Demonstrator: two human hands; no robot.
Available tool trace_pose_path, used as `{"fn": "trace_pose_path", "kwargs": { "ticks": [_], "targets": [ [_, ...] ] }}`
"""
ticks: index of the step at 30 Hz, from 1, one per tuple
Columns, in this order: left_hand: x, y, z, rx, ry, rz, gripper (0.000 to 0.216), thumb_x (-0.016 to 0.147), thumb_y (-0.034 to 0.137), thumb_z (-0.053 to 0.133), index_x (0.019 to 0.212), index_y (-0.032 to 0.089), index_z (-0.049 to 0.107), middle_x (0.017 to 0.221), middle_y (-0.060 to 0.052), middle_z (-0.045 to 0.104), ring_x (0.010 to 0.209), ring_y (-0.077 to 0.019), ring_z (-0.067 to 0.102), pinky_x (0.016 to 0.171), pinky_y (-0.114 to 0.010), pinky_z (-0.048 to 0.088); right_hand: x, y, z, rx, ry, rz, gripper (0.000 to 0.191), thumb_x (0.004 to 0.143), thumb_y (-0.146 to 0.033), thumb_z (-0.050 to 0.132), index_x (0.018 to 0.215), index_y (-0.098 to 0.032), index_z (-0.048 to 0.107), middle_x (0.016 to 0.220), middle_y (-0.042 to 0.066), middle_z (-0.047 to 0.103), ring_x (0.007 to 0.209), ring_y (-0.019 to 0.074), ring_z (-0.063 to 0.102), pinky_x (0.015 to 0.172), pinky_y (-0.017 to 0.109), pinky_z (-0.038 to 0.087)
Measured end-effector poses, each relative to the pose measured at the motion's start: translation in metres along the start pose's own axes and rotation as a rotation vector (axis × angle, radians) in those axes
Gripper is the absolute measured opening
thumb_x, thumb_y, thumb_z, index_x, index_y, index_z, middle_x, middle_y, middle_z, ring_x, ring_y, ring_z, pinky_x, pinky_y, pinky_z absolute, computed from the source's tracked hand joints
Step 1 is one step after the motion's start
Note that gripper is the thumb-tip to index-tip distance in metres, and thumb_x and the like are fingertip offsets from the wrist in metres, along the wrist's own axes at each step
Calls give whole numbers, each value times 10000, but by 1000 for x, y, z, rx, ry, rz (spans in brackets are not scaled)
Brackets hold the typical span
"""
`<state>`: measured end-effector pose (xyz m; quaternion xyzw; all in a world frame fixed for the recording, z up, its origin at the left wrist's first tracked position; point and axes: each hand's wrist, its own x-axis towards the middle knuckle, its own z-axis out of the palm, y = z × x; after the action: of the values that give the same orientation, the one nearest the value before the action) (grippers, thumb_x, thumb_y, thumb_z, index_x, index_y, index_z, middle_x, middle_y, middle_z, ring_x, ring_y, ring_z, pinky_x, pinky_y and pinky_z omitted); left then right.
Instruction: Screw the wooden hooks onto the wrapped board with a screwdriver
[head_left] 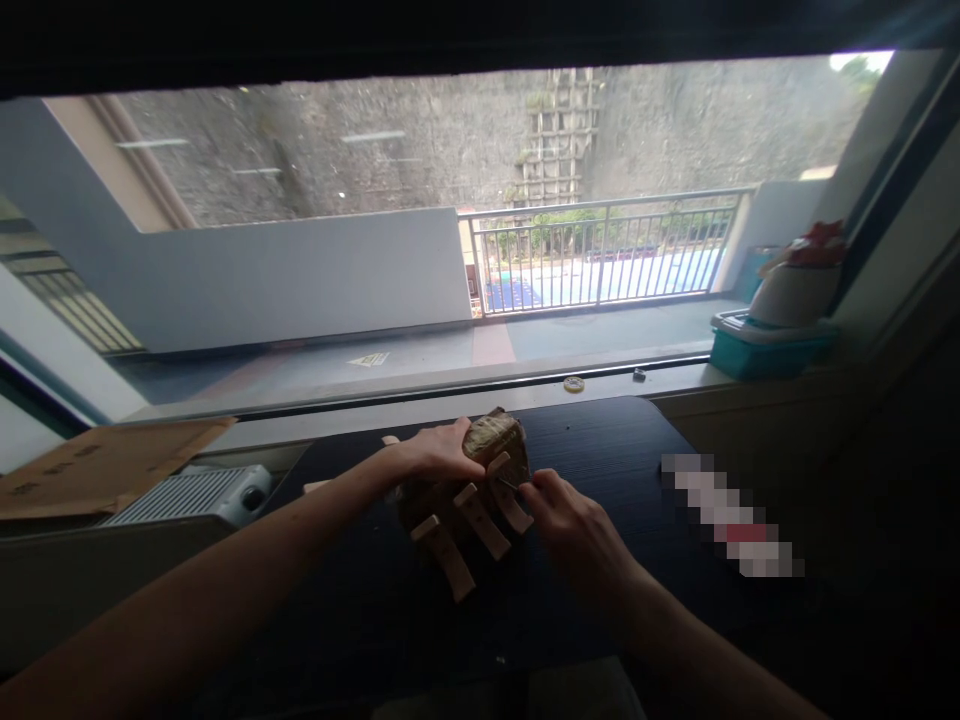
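A small wooden piece [480, 490] with several pale slats sticking out toward me sits on the dark table [615, 450] by the window. My left hand [435, 452] lies over its top, fingers wrapped on it and holding it down. My right hand [574, 520] is at its right side, fingers pinched on a thin small item [508, 484] that touches a slat; I cannot make out what it is.
A flat cardboard box [97, 462] rests on a ribbed metal unit [187, 495] at the left. On the sill at the right stand a teal box [765, 350] with a white object on top, and a small round coin-like disc [574, 384]. A blurred strip [731, 515] lies on the table's right.
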<state>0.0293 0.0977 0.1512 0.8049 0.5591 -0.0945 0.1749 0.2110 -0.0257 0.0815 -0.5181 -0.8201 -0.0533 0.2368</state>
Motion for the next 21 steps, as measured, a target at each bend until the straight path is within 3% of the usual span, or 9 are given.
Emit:
{"fn": "trace_pose_path", "kwargs": {
  "ticks": [4,7,9,14,16,18,21],
  "targets": [
    [0,0,0,-7,5,-3,692,575,598,597,1133,221,441,993,-69,650,873,-257,628,682,-311,490,2,10,-1,-222,42,-228,362,793,12,466,1119,-100,577,803,52,597,683,197,545,537,309,396],
    [0,0,1,-10,16,-9,674,583,592,589,1129,228,438,1025,-66,644,902,-262,618,692,-316,487,2,14,5,-228,53,-256,377,783,24,468,1122,-93,584,761,47,602,644,191,542,508,304,376],
    [0,0,1,-15,17,-12,671,581,607,586,1122,238,438,1028,-63,645,907,-268,616,695,-324,487,-1,15,14,-106,81,-159,336,813,-6,466,1103,-115,596,762,44,618,651,183,558,527,294,387],
    [1,-2,1,-22,4,-16,672,581,619,583,1126,252,438,1021,-58,652,903,-268,624,680,-314,492,-10,6,38,557,117,425,217,901,-278,479,1042,-171,603,908,49,687,775,169,634,654,262,452],
    [1,-2,1,-16,6,-21,686,582,615,581,1141,244,437,1028,-70,650,909,-274,623,684,-319,492,-12,3,38,680,82,550,240,906,-326,454,1029,-182,602,919,47,692,794,176,642,651,262,453],
    [1,-2,1,-8,10,-26,700,581,609,582,1155,236,435,1031,-82,648,910,-283,623,696,-336,491,-12,1,32,664,34,554,242,894,-311,467,1071,-190,580,903,39,693,800,185,644,657,271,448],
    [1,-1,1,-2,19,-24,711,576,614,584,1151,221,442,1024,-92,646,908,-288,622,719,-355,487,-11,2,18,440,-29,376,322,851,-171,502,1172,-176,505,897,35,680,767,183,637,623,269,428]
  ]
}}
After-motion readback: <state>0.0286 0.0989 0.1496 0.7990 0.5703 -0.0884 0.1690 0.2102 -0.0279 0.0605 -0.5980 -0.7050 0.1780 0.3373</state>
